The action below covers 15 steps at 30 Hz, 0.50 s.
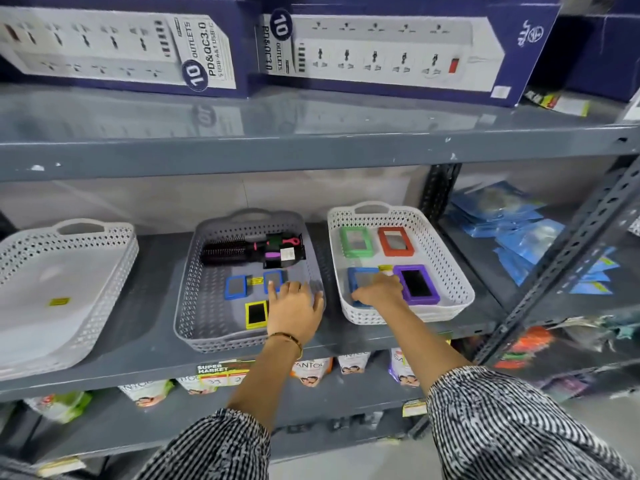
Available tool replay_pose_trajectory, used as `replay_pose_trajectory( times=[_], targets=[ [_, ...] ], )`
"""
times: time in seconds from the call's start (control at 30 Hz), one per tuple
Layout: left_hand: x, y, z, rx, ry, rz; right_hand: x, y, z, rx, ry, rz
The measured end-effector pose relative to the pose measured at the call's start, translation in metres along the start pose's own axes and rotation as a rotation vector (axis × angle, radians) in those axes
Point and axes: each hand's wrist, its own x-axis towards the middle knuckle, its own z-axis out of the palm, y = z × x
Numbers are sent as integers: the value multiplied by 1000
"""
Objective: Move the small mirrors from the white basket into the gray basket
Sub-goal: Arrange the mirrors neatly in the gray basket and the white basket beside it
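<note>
The gray basket stands mid-shelf and holds two small blue-framed mirrors and a yellow-framed one. My left hand lies flat inside it with fingers spread, the index fingertip touching the right blue mirror. Just to the right, the white basket holds a green mirror, a red mirror, a purple mirror and a larger blue mirror. My right hand rests on that larger blue mirror, thumb at its lower left edge and fingers curled over it.
A black hairbrush and a black-and-pink packaged item lie at the back of the gray basket. Another white basket sits at the left. The shelf above carries power-strip boxes. Blue packets lie at the right.
</note>
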Motion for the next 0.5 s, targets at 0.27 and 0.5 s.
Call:
replay_pose_trajectory(
  times=[0.27,0.5],
  targets=[
    [0,1,1,30,-12,15,1,-4,6,-56,-92,54],
    [0,0,4,35,-9,35,6,-5,8,-87,-37,85]
  ],
)
